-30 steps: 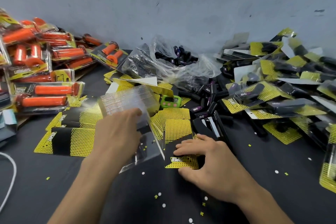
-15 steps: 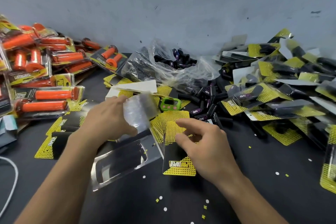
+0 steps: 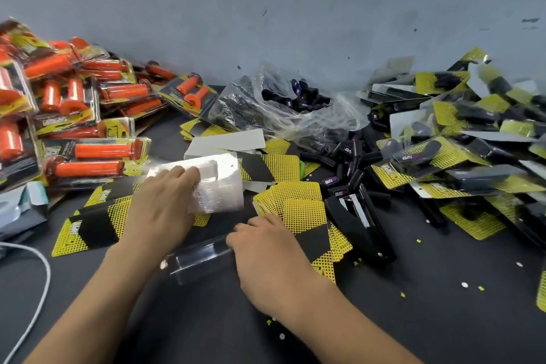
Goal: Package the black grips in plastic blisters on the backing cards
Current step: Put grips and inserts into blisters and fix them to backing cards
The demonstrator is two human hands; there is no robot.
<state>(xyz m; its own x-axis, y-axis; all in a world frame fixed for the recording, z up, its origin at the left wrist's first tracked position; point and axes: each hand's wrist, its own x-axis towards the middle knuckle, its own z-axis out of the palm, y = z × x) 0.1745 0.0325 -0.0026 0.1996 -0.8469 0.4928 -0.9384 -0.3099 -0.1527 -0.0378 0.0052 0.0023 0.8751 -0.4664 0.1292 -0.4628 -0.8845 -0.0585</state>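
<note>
On the dark tabletop (image 3: 443, 319), orange packs (image 3: 74, 115) are heaped at left and finished black packs (image 3: 458, 145) at right. A bag (image 3: 266, 109) is set by the wall. Loose grips (image 3: 350, 154) are piled beyond the right hand (image 3: 266, 257), untouched. The cards (image 3: 295, 204) are fanned between grips and hands. A blister stack (image 3: 218, 186) is gripped by the left hand (image 3: 162, 210), fingers curled over its edge. One blister (image 3: 198, 257), lying between the hands, is pinched at its right end by the right hand.
</note>
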